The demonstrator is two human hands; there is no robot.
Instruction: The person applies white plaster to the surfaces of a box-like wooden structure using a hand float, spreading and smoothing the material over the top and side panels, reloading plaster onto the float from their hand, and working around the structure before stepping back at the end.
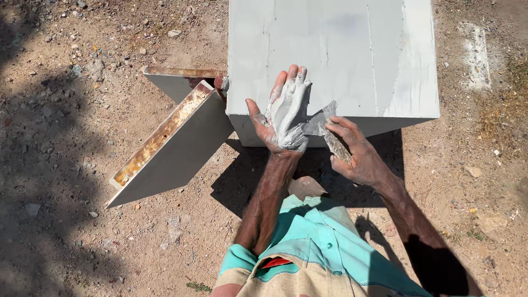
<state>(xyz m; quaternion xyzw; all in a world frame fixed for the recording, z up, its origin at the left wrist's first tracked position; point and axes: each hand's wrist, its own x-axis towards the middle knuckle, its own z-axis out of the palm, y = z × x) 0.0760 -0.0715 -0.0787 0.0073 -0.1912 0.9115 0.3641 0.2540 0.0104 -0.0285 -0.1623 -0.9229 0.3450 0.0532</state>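
A grey metal cabinet [341, 49] stands on bare dirt in front of me, its flat top coated in grey filler. My left hand [283, 118] is held open, palm up, at the cabinet's near edge, and its palm and fingers are smeared with grey putty. In my right hand [357, 154] is a putty knife [324, 129]; the blade rests against the base of the left palm. The cabinet's door [176, 143] hangs open to the left, with a rusty edge.
Stony dirt ground [71, 110] lies all around, with a dark shadow along the left side. A white chalky patch [476, 55] marks the soil on the right. My turquoise shirt [324, 242] fills the bottom middle.
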